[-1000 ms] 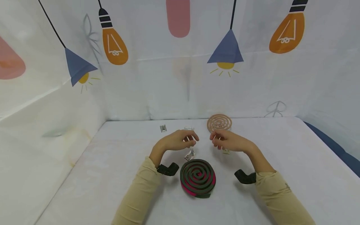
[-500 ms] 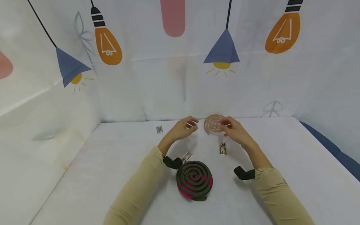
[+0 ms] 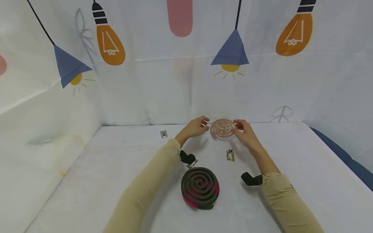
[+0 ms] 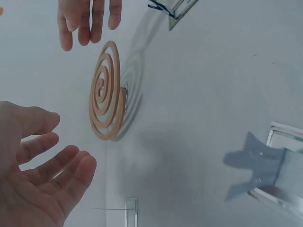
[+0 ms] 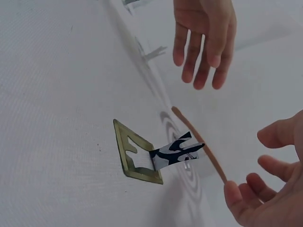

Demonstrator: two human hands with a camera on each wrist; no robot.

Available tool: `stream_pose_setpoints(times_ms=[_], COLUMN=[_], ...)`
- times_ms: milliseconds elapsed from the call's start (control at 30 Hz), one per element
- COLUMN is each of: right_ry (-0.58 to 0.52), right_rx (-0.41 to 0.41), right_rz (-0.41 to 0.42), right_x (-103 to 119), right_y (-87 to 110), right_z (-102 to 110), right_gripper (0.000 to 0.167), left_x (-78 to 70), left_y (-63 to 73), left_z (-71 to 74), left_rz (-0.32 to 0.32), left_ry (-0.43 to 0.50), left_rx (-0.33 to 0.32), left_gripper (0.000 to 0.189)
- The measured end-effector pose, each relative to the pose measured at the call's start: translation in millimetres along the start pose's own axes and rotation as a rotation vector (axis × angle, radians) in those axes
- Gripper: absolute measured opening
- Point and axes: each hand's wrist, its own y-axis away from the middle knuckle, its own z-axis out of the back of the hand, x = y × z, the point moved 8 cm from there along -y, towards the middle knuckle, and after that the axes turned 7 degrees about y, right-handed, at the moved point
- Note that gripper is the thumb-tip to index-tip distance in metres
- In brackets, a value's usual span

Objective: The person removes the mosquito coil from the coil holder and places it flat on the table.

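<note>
A tan mosquito coil [image 3: 222, 128] is held flat above the white table near its back edge, over its shadow in the left wrist view. On its left is my left hand [image 3: 197, 127], fingers relaxed and apart from the rim. My right hand [image 3: 244, 132] is at the right rim with loosely bent fingers. One right fingertip [image 5: 232, 191] overlaps the coil's edge in the right wrist view. A brass-coloured metal coil stand [image 3: 230, 156] with a raised tab is nearer me. Whatever supports the coil is mostly hidden.
A dark green and pink double coil [image 3: 200, 188] lies at the table's front middle. Just behind it is a silver stand [image 3: 192, 164], partly under the left wrist's black camera mount [image 3: 187, 157]. Another silver stand [image 3: 163, 134] lies back left. White printed curtains enclose the table.
My left hand has moved forward and to the right, close to the coil's left side. My right hand has reached forward to its right rim, uncovering the brass-coloured stand.
</note>
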Motion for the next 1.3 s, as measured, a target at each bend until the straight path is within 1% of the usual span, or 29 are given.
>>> stream_pose_setpoints(times_ms=[67,167,233,333,433,533,600,633,700,800,900,1033,1133,1300], right_ry=[0.019,0.043,0.045,0.048,0.061,0.049,0.044,0.044,0.039,0.035,0.015,-0.007,-0.005,0.003], right_rx=[0.015,0.052,0.067,0.077,0.086,0.096,0.102,0.104,0.101,0.094,0.094,0.104,0.100,0.099], right_rz=[-0.013,-0.034,-0.044,-0.053,-0.064,-0.069,-0.072,-0.072,-0.076,-0.082,-0.088,-0.079,-0.065,-0.070], right_x=[-3.2,-7.6,-9.5,-10.5,-11.9,-13.5,-14.9,-15.5,-17.3,-20.0,-22.4,-23.2,-24.1,-27.3], right_y=[-1.4,-2.5,-2.6,-2.7,-3.0,-3.8,-4.1,-4.4,-4.7,-5.5,-6.9,-8.6,-9.9,-10.0], right_z=[-2.5,-7.3,-9.5,-11.2,-12.2,-13.9,-15.1,-15.7,-15.9,-15.4,-14.7,-15.8,-16.4,-16.3], right_gripper=[0.056,0.061,0.063,0.063,0.063,0.063,0.063,0.063,0.063,0.062,0.061,0.060,0.059,0.058], left_x=[2.6,7.5,12.4,19.5,22.4,21.6,23.2,24.3,26.5,28.7,28.7,30.1,32.0,35.3], left_y=[-4.2,-8.7,-11.4,-16.1,-20.3,-24.5,-27.0,-28.0,-28.7,-28.4,-28.0,-28.9,-30.8,-34.0], left_z=[-0.6,-2.1,-4.3,-8.2,-12.5,-16.8,-20.3,-22.3,-25.9,-30.9,-32.8,-33.0,-33.5,-34.3], left_rz=[0.017,0.051,0.086,0.146,0.190,0.203,0.214,0.222,0.236,0.251,0.250,0.252,0.255,0.274], left_ry=[0.002,0.040,0.099,0.212,0.297,0.330,0.335,0.353,0.376,0.439,0.486,0.502,0.499,0.498], left_rx=[-0.005,0.000,0.016,0.045,0.072,0.089,0.093,0.093,0.088,0.069,0.053,0.037,0.027,0.026], left_gripper=[0.043,0.046,0.048,0.050,0.050,0.051,0.052,0.052,0.051,0.049,0.047,0.043,0.040,0.040])
